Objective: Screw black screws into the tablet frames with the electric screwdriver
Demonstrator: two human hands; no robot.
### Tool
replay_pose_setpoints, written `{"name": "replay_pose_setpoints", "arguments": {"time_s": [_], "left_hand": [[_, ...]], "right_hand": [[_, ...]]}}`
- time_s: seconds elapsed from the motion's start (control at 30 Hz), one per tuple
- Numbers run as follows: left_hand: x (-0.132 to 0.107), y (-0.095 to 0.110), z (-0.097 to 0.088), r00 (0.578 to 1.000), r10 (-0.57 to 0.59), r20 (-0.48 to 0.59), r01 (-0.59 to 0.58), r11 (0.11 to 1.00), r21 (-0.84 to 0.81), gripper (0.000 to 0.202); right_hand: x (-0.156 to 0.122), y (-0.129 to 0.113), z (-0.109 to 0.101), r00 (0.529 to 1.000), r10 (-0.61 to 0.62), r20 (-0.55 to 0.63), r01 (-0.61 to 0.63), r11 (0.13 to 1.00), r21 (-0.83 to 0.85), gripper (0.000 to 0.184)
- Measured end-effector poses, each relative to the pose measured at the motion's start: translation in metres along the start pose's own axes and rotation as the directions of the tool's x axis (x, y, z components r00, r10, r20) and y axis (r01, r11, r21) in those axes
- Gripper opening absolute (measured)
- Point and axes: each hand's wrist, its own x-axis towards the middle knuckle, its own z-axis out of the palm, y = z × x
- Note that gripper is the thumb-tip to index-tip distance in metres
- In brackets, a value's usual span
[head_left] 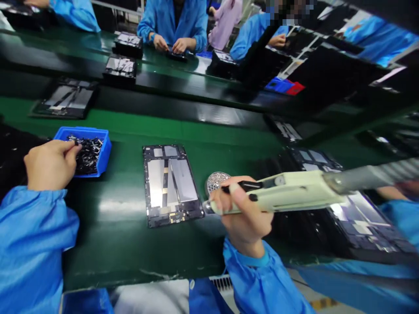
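My left hand reaches into a blue bin of small black parts, fingers pinched together at the parts; what they hold is hidden. My right hand grips a cream electric screwdriver, its tip at the lower right corner of an open tablet chassis lying flat on the green belt. A small round dish of screws sits just behind the screwdriver tip.
More open tablet chassis lie on the belt at left rear and right. Black trays sit on the far belt. Several people in blue coats work opposite; another person's sleeve is at right.
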Motion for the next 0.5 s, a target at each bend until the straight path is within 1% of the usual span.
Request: {"name": "replay_pose_setpoints", "arguments": {"time_s": [0.07, 0.13, 0.23, 0.37, 0.5], "left_hand": [[-0.002, 0.001, 0.0, 0.997, -0.056, 0.052, 0.056, 0.998, -0.003, 0.048], [-0.005, 0.0, 0.002, 0.996, -0.06, 0.066, 0.064, 0.997, -0.048, 0.051], [-0.009, 0.001, 0.004, 0.997, -0.035, 0.066, 0.044, 0.99, -0.132, 0.049], [-0.013, 0.009, -0.001, 0.994, -0.021, 0.111, 0.042, 0.981, -0.19, 0.043], [-0.014, 0.013, -0.005, 0.99, -0.013, 0.143, 0.047, 0.971, -0.235, 0.04]], "right_hand": [[-0.014, 0.007, 0.015, 0.993, 0.041, 0.113, -0.037, 0.999, -0.037, 0.028], [-0.023, 0.016, 0.024, 0.982, 0.053, 0.182, -0.041, 0.997, -0.069, 0.026], [-0.027, 0.024, 0.03, 0.975, 0.068, 0.212, -0.058, 0.997, -0.052, 0.024], [-0.026, 0.027, 0.034, 0.975, 0.094, 0.202, -0.087, 0.995, -0.045, 0.024], [-0.027, 0.028, 0.033, 0.959, 0.103, 0.262, -0.098, 0.995, -0.032, 0.02]]}}
